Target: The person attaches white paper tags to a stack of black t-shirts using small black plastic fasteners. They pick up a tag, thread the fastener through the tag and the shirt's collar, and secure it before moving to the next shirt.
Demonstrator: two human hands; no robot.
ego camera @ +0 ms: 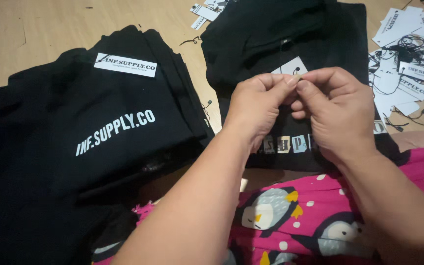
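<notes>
Both hands meet above the middle of a folded black cotton garment (290,34) w/ a row of small coloured letter patches near its lower edge, lying on the pale wooden floor (50,29). The left hand (256,105) has thumb & forefinger pinched together at the tips; the right hand (332,110) pinches the same spot from the other side, fingertips touching the left's. Between them sits something v. small & pale, too tiny to tell what it is. Just behind the fingertips a small white card hang tag (290,66) rests on the black garment, partly hidden by the fingers; can't tell whether the pinched bit is joined to it.

To the left, well apart from the hands, lies a stack of folded black garments w/ white printed lettering (104,118), and a white rectangular card label (125,65) lies on top near its upper edge. At far right, on the floor, a loose heap of white card tags w/ thin black strings (408,64) spreads out beside the garment. A few more white tags (204,10) lie at the top edge. Nearest the camera, pink fabric w/ white dots & penguin print (310,211) covers the person's lap, under both forearms
</notes>
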